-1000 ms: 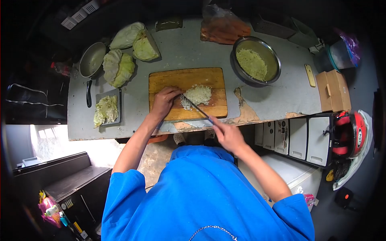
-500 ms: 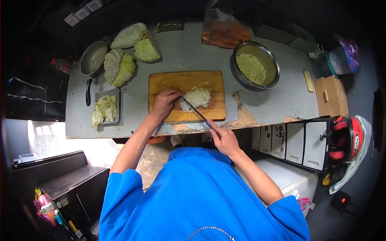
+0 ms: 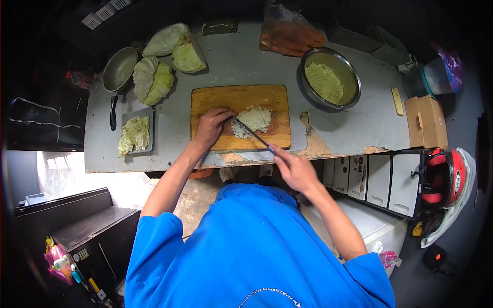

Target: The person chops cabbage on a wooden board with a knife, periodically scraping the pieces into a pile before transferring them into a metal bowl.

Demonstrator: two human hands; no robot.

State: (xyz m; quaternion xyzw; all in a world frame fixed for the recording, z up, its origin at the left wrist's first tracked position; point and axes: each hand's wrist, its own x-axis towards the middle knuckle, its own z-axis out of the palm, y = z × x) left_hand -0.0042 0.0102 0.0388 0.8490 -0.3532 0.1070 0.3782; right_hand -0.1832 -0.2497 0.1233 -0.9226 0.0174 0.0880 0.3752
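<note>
A wooden cutting board (image 3: pixel 205 97) lies at the table's front edge with a heap of finely chopped pale cabbage (image 3: pixel 257 118) on it. In my right hand (image 3: pixel 295 169) is the handle of a knife (image 3: pixel 251 132), whose dark blade points up and left into the left side of the heap. My left hand (image 3: pixel 210 126) is over the board's left part, its fingers closed together at the blade's tip; whether they pinch the tip or a bit of cabbage is too small to tell. To the right stands a steel bowl (image 3: pixel 358 95) with chopped cabbage (image 3: pixel 324 82) inside.
Cabbage pieces (image 3: pixel 189 54) and a pan (image 3: pixel 119 72) are at the back left. A tray (image 3: pixel 152 131) of leaves (image 3: pixel 134 136) is at front left. Bagged carrots (image 3: pixel 290 38) lie behind the bowl. A phone (image 3: pixel 397 100) and cardboard box (image 3: pixel 425 123) are at right.
The view has shifted slightly, so the table items sit a little higher. The knife handle and my right hand have moved slightly right relative to the heap.
</note>
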